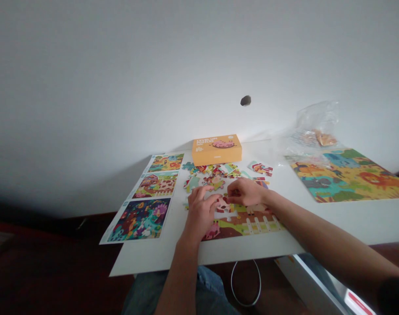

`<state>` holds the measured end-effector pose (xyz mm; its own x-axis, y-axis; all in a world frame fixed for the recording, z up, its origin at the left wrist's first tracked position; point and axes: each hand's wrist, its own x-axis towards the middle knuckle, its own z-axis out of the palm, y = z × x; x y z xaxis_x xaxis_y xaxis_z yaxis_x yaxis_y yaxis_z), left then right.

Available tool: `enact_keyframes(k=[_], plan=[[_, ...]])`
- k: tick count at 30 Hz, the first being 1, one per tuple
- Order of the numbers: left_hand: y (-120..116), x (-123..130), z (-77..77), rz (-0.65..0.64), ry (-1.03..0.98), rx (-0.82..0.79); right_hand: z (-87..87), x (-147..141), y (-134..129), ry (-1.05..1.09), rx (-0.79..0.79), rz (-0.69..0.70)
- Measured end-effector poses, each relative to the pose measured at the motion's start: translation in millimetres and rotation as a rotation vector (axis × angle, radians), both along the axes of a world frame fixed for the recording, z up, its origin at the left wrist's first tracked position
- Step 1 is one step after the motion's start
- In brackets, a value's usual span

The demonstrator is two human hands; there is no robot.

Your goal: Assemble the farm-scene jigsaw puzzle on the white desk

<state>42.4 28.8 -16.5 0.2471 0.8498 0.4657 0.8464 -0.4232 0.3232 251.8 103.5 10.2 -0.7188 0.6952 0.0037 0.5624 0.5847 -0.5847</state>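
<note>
Sheet (138,197) at left of frame: three printed scenes, small labels too blurred to read. Left hand (199,212), centre, half-curled, thumb and forefinger apart; whether it grips anything, cannot tell. Box (217,151) behind, orange, reads "LEVEL UP! PUZZLES"; finer print illegible. Loose pieces (214,183) lie scattered between box and hands. Cow-patterned piece (223,205) sits at the fingertips, mid-frame, by the upper edge of the part-built farm puzzle (258,225), lower centre — fence and pig visible. Right hand (247,191), fingers bent, tips drawn near the thumb; a pinch on the piece is likely, not certain. Step in hand, by judgement: fitting a piece. Next move calls for lining up tabs — then pressing flat. Animal puzzle (353,175), right of frame, looks assembled; clear bag (317,127) beyond it, no writing readable.
</note>
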Motion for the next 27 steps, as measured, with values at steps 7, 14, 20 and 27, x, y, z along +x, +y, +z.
enact_keyframes(k=[7, 14, 20, 27], plan=[[-1, 1, 0.4, 0.012, -0.008, -0.018, 3.5, -1, -2, -0.017, 0.032, -0.011], [3, -2, -4.4, 0.003, -0.056, 0.034, 2.5, 6, 6, 0.07, 0.056, -0.026], [-3, 1, -0.7, -0.089, -0.044, -0.066, 16.1, 45, 29, 0.099, 0.14, -0.229], [-17, 12, 14.5, -0.333, 0.05, -0.298, 19.6, 76, 42, -0.136, 0.063, -0.239]])
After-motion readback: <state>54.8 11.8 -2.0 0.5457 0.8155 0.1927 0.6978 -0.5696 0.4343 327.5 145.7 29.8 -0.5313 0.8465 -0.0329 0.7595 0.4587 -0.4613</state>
